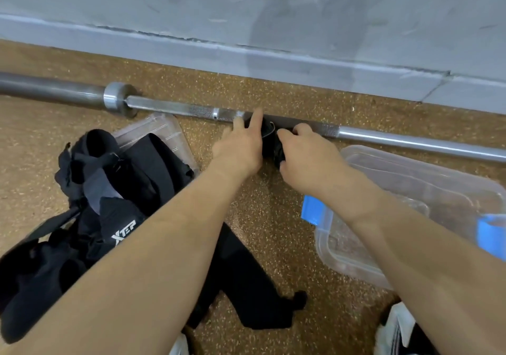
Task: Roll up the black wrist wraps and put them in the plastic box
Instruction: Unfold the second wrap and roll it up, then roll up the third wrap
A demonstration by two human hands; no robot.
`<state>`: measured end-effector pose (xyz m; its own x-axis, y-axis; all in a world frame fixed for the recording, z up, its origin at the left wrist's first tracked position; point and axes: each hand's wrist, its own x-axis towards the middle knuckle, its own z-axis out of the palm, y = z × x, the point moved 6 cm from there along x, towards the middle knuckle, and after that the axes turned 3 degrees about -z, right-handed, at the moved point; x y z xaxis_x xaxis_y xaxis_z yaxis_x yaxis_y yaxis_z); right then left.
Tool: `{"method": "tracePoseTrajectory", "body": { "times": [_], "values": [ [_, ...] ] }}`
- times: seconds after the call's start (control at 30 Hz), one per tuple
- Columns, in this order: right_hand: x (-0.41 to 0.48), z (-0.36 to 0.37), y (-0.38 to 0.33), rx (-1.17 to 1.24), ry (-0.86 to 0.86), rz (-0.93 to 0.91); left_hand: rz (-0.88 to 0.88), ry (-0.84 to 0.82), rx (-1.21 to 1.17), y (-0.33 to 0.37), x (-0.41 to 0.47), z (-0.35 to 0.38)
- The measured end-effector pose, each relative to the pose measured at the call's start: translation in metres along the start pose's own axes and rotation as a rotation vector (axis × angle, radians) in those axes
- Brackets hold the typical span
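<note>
I see a speckled floor (273, 217) with a barbell (410, 142) lying along the far wall. The clear plastic box (356, 258) sits on the right. Left of it, beside the barbell, the right hand (309, 157) pinches a bunched black wrist wrap (269, 139). The left hand (238, 146) touches it, forefinger straight, its grip hidden.

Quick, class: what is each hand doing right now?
Left hand: open, straight fingers against the wrist wrap.
Right hand: closed on the wrist wrap.
</note>
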<state>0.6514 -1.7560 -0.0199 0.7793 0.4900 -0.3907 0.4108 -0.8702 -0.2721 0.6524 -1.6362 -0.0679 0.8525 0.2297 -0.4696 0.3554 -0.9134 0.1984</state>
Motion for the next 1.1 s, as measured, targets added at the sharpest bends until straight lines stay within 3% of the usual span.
{"method": "tracePoseTrajectory", "body": {
  "times": [0.07, 0.13, 0.27, 0.4, 0.5, 0.57, 0.63, 0.7, 0.8, 0.9, 1.0, 1.1],
  "values": [
    [-0.007, 0.001, -0.005, 0.066, 0.03, -0.021, -0.016, -0.053, -0.122, -0.001, 0.001, -0.004],
    [-0.016, -0.009, -0.012, 0.129, 0.173, -0.063, -0.034, -0.052, -0.307, -0.009, -0.008, -0.007],
    [-0.042, -0.03, -0.031, 0.362, 0.359, -0.071, -0.031, 0.247, -0.466, -0.037, -0.058, -0.031],
    [-0.06, 0.02, -0.051, 0.901, 0.077, 0.155, -0.203, 0.469, -0.384, -0.091, -0.137, -0.038],
    [-0.079, 0.09, -0.069, 0.993, -0.192, 0.318, -0.468, 0.465, -0.25, -0.141, -0.187, -0.019],
    [-0.095, 0.133, -0.079, 0.936, -0.307, 0.381, -0.67, 0.307, -0.485, -0.174, -0.204, 0.014],
    [-0.106, 0.16, -0.091, 0.904, -0.334, 0.369, -0.8, 0.184, -1.009, -0.189, -0.214, 0.052],
    [-0.109, 0.171, -0.102, 1.08, -0.317, 0.398, -0.887, 0.139, -1.339, -0.193, -0.222, 0.072],
    [-0.113, 0.159, -0.123, 1.509, -0.402, 0.564, -0.829, 0.065, -1.522, -0.187, -0.223, 0.067],
    [-0.117, 0.124, -0.141, 1.714, -0.541, 0.512, -0.687, -0.002, -1.649, -0.172, -0.222, 0.033],
    [-0.118, 0.07, -0.152, 1.723, -0.586, 0.323, -0.502, -0.026, -1.585, -0.157, -0.224, -0.02],
    [-0.118, 0.007, -0.158, 1.575, -0.443, 0.213, -0.314, -0.007, -1.466, -0.142, -0.233, -0.092]
  ]
}}
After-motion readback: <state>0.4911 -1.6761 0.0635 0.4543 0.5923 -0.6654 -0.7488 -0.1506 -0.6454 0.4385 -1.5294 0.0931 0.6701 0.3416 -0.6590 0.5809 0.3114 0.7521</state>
